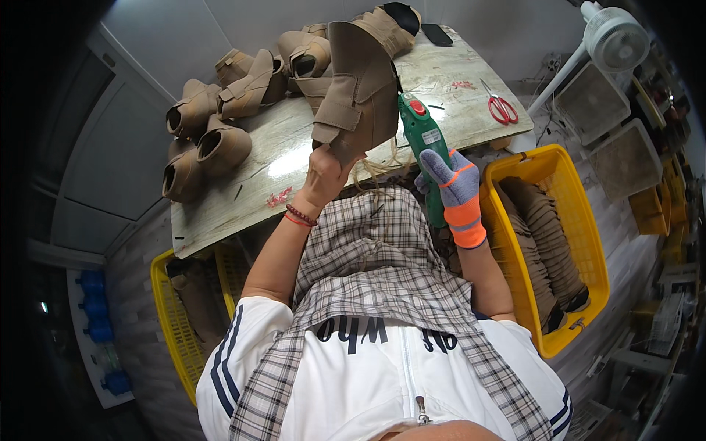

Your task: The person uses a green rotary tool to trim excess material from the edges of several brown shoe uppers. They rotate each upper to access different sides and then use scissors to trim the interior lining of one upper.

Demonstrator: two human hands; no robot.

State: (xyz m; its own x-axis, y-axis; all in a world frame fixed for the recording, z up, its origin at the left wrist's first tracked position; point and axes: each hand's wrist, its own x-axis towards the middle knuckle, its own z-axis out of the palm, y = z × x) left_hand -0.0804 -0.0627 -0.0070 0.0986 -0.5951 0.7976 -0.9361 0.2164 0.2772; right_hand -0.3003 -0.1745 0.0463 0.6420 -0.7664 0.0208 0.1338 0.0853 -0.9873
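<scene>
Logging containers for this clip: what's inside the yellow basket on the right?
Two rows of brown shoe pieces lie inside the basket; whatever is beneath them is covered.

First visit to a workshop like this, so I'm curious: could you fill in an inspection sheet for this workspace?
Surface: pale worktable, with red patches.
Job's things: brown boot upper, held up; green handheld tool with red button.
Clutter: other brown uppers, red-handled scissors, dark phone-like slab.
Hands: bare left hand grips the boot upper's lower end; gloved right hand holds the tool.
Cables: dark cables near the wall, too small to trace.
Surroundings: white fan; yellow crates either side, holding brown pieces.
</scene>
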